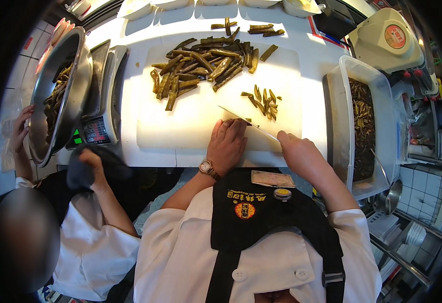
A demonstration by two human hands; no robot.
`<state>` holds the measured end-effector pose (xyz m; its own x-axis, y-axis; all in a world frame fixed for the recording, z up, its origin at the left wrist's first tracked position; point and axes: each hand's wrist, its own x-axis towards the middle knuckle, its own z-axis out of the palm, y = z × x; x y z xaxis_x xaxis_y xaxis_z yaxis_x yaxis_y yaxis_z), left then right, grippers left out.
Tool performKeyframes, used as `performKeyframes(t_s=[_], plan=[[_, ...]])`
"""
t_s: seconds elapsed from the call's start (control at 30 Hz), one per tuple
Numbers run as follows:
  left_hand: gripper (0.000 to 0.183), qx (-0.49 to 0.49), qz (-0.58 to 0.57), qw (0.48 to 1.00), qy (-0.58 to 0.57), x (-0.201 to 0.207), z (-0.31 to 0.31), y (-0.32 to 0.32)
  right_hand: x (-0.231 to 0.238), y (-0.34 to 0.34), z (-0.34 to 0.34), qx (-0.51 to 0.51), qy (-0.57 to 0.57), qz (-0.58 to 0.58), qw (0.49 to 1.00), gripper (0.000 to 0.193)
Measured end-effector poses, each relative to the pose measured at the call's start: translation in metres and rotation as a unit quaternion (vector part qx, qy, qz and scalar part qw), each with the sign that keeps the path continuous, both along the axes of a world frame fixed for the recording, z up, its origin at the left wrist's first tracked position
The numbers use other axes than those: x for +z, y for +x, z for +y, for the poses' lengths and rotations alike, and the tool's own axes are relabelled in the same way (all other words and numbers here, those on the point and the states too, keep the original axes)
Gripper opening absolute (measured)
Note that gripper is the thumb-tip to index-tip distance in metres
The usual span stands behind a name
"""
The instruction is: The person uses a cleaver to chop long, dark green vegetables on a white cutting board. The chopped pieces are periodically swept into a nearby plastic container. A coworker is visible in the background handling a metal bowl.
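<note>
On the white cutting board [155, 131], my left hand [227, 141], with a watch at its wrist, presses its bunched fingers down on a dark green pickled-looking vegetable strip [249, 122]. Most of that strip is hidden under the fingers; a short end shows beside the blade. Wrapped round a handle, my right hand [301, 151] holds a knife [261, 130], its blade lying across the strip close to the left fingertips. Small cut vegetable pieces [265, 103] lie just beyond the knife. Farther back is a heap of longer uncut vegetable strips [200, 65].
At left, a co-worker holds a dark cloth [97, 169] and tilts a steel bowl [79, 108] of strips beside a scale [99, 130]. A clear plastic tub [350, 70] of dark chopped food stands right. White containers [173, 3] line the back; loose strips [261, 29] lie before them.
</note>
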<state>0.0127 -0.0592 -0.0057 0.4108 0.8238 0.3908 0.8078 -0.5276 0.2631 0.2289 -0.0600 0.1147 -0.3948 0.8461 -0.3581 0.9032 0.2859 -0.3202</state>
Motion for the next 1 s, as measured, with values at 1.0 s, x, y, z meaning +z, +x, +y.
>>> performKeyframes(t_s=[1.0], plan=[[0.038,0.01,-0.089,0.995,-0.049,0.002,-0.001,-0.006,-0.014,-0.009,0.014,-0.047,-0.041,0.077,0.995,0.01]])
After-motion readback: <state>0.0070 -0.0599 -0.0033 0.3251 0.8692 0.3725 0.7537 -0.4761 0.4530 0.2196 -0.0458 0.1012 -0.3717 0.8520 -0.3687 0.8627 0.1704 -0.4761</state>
